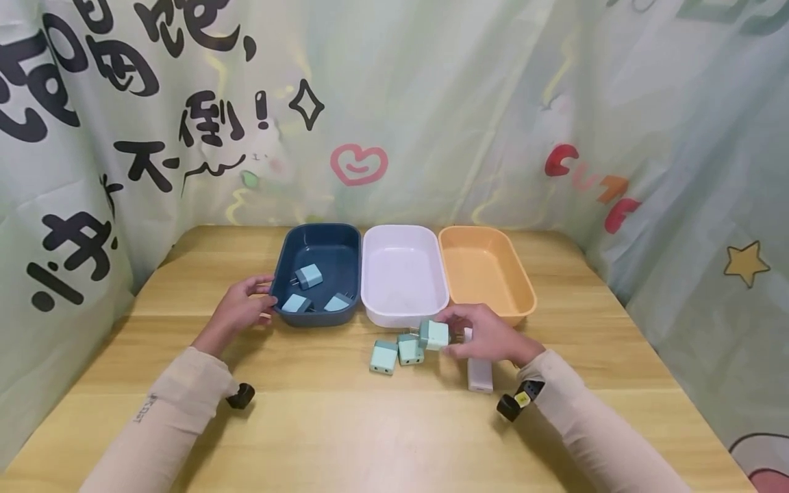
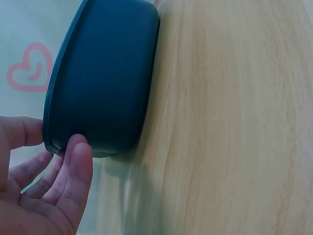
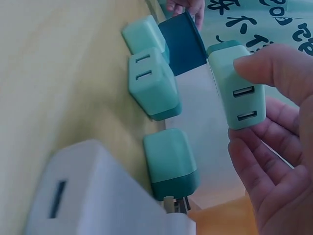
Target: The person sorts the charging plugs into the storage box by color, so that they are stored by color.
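Note:
At the near left corner of a dark blue bin [image 1: 316, 319], my left hand [image 1: 242, 306] holds the rim between thumb and fingers. Three pale green chargers [image 1: 310, 275] lie inside that bin. My right hand [image 1: 487, 333] pinches another green USB charger [image 3: 239, 93], lifted in front of the white bin [image 1: 403, 319]; its two USB slots face the right wrist camera. Below it on the table are more green chargers [image 1: 383, 357], one of them mostly hidden behind the right hand in the head view. A white charger [image 1: 479, 376] lies under the right wrist.
An orange bin [image 1: 524, 301] stands to the right of the white one, the three bins side by side along the back of the wooden table [image 1: 382, 438]. A printed curtain [image 1: 431, 103] hangs behind and at both sides.

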The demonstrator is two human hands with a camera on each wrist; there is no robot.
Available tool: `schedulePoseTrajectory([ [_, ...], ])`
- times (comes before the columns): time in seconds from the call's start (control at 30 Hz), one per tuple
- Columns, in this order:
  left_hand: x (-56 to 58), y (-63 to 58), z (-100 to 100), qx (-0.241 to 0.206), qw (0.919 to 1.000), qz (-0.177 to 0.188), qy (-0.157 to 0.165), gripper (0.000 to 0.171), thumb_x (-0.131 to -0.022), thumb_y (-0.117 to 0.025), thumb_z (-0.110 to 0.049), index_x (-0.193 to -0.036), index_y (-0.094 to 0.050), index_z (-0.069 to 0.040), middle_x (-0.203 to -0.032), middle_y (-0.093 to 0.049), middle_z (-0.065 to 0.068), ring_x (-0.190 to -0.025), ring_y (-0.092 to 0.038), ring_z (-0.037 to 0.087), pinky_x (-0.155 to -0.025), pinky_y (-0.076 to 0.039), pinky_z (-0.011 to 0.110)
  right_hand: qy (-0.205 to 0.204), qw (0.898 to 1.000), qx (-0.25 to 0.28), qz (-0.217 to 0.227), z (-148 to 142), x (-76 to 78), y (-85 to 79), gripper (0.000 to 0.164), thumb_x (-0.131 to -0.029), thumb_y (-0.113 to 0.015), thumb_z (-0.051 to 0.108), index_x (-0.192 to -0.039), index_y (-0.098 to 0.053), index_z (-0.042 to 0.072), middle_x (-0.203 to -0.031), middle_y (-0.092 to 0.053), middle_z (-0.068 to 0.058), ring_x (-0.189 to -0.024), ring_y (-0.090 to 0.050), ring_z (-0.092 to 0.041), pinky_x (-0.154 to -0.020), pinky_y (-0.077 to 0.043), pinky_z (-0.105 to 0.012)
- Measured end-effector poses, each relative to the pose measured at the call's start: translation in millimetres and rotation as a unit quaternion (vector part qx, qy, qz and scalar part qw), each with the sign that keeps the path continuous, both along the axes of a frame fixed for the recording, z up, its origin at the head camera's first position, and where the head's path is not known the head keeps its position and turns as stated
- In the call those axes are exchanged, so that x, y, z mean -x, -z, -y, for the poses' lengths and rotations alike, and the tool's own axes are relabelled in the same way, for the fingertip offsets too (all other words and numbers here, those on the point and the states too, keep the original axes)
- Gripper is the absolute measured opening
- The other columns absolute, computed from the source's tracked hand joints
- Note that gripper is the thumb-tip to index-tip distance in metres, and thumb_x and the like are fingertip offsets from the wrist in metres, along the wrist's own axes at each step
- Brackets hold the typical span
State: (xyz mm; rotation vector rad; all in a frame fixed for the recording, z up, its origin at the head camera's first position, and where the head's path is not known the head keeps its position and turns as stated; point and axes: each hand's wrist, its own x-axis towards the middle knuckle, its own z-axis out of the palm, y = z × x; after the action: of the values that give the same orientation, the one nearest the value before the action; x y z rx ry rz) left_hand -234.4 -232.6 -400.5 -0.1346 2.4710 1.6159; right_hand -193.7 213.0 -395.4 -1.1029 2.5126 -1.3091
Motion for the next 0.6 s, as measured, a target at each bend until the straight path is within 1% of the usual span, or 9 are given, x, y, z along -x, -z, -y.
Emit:
schedulePoseTrajectory([
  [0.07, -0.1, -1.4, -1, 0.001, 1.0, -0.001, 0.0, 0.054, -0.097, -0.055, -0.007, -0.148, -0.036, -0.007, -0.138, -0.043, 0.025, -0.095, -0.063, 0.032, -0.072, -0.057, 0.033, -0.002, 1.0, 0.012, 0.01, 2, 3.2, -1.7, 0.042, -0.072, -0.081, -0.003, -0.111, -0.065, -0.002, -0.102, -0.067, -0.009, -0.089, -0.065, -0.022, -0.082, -0.055, -0.044],
  [0.2, 0.0, -3.2, -1, 0.007, 1.0, 0.0, -0.002, 0.053, -0.098, -0.054, -0.007, -0.148, -0.036, -0.007, -0.138, -0.043, 0.025, -0.096, -0.063, 0.034, -0.073, -0.057, 0.033, 0.006, 0.999, 0.014, 0.03, 6, 9.6, -6.0, 0.04, -0.073, -0.081, -0.002, -0.11, -0.064, -0.004, -0.102, -0.066, -0.011, -0.089, -0.065, -0.025, -0.083, -0.054, -0.046],
  [0.4, 0.7, -2.5, -1, 0.013, 0.9999, -0.008, 0.004, 0.054, -0.097, -0.054, -0.006, -0.148, -0.037, -0.006, -0.137, -0.043, 0.026, -0.095, -0.063, 0.034, -0.072, -0.057, 0.034, 0.043, 0.998, -0.007, 0.043, 9, 18.3, -11.4, 0.041, -0.075, -0.08, 0.001, -0.112, -0.063, -0.003, -0.107, -0.065, -0.011, -0.094, -0.065, -0.026, -0.088, -0.052, -0.046],
  [0.5, 1.8, -1.7, -2, 0.013, 0.9998, -0.008, 0.008, 0.054, -0.097, -0.055, -0.006, -0.148, -0.037, -0.005, -0.137, -0.043, 0.026, -0.094, -0.063, 0.033, -0.072, -0.057, 0.034, 0.053, 0.997, -0.006, 0.051, 10, 23.5, -11.9, 0.041, -0.076, -0.08, 0.003, -0.113, -0.063, -0.001, -0.107, -0.064, -0.012, -0.092, -0.066, -0.026, -0.087, -0.052, -0.049],
  [0.6, 2.3, -1.6, -1, 0.015, 0.9999, -0.007, 0.005, 0.054, -0.097, -0.055, -0.006, -0.147, -0.037, -0.005, -0.137, -0.043, 0.026, -0.092, -0.063, 0.032, -0.071, -0.057, 0.034, 0.057, 0.997, -0.007, 0.055, 14, 29.5, -12.9, 0.042, -0.076, -0.081, 0.005, -0.114, -0.063, -0.001, -0.109, -0.063, -0.012, -0.092, -0.065, -0.025, -0.087, -0.052, -0.048],
])
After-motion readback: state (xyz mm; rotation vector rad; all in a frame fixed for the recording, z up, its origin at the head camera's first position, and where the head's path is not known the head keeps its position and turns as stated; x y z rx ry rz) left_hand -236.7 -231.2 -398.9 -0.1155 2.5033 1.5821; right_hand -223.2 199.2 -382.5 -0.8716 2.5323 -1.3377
